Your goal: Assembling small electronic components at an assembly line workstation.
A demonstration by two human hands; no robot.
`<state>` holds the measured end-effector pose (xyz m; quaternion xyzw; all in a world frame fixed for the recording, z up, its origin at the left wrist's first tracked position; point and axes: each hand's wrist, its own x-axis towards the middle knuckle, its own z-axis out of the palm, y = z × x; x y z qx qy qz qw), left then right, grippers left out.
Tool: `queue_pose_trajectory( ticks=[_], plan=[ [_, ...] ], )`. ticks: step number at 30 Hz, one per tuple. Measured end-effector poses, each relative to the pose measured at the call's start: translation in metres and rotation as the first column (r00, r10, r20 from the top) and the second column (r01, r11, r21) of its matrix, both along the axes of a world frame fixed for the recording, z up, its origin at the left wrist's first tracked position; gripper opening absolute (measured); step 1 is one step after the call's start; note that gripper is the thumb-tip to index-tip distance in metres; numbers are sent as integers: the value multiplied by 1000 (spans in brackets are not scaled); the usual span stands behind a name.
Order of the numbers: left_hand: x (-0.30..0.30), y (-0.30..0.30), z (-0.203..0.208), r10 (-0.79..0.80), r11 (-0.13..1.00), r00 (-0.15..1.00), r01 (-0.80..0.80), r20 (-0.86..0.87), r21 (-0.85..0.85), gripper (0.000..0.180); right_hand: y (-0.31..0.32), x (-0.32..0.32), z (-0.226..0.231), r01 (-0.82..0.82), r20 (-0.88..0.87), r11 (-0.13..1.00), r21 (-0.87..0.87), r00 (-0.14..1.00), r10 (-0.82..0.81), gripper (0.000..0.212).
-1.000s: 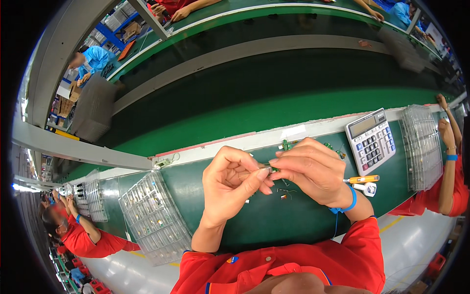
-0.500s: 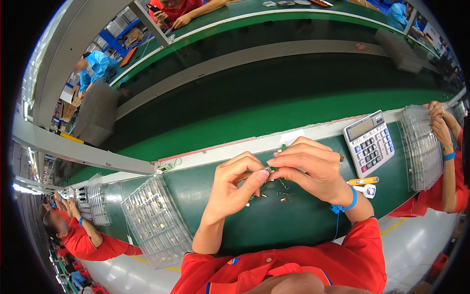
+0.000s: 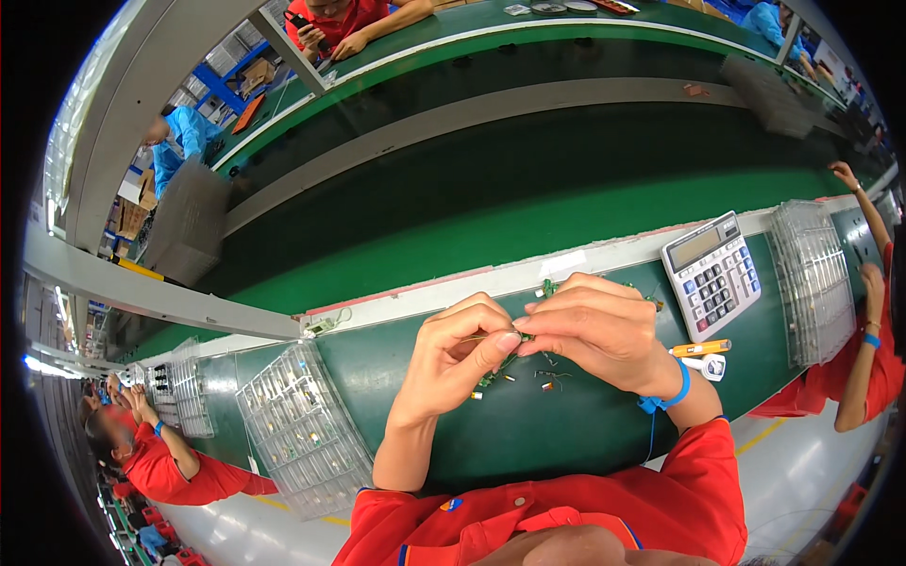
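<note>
Above the green worktop [image 3: 406, 340], my left hand [image 3: 453, 358] and my right hand [image 3: 599, 332] meet fingertip to fingertip. Both pinch a small green electronic part [image 3: 527, 337], mostly covered by the thumbs and index fingers. A thin strand shows by the left fingers. Beneath the hands lie several small green parts [image 3: 487, 380], a little orange-and-white piece [image 3: 547, 386] and bits of fine wire [image 3: 557, 374]. A few more green pieces [image 3: 547, 288] sit behind the right hand. A blue band with a cord circles my right wrist.
Right of my hands are a calculator [image 3: 713, 278], an orange pen-like tool [image 3: 701, 348] and a white object [image 3: 710, 366]. Clear compartment trays stand left [image 3: 304, 429] and right [image 3: 813, 283]. Beyond the pale ledge [image 3: 434, 300] runs a green belt [image 3: 510, 222]. Co-workers sit on both sides.
My fingertips have drawn slightly closer together round the part, and the grey piece at my left thumb no longer shows. At right, the co-worker's hands have left the tray stack and spread apart.
</note>
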<state>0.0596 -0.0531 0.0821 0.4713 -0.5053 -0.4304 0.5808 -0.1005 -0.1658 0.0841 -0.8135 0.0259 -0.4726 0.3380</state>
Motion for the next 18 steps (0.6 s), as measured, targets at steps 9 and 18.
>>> queue_pose_trajectory(
  ticks=[9, 18],
  plan=[
    [2, 2, 1, 18, 999, 998, -15, 65, -40, 10, 1, 1, 1, -20, -10, 1000, -2, 1000, 20, 28],
    [0, 2, 5, 276, 961, 958, -274, 76, -41, 9, -3, 3, 4, -5, -84, 980, 201, 996, 22, 22]
  ],
)
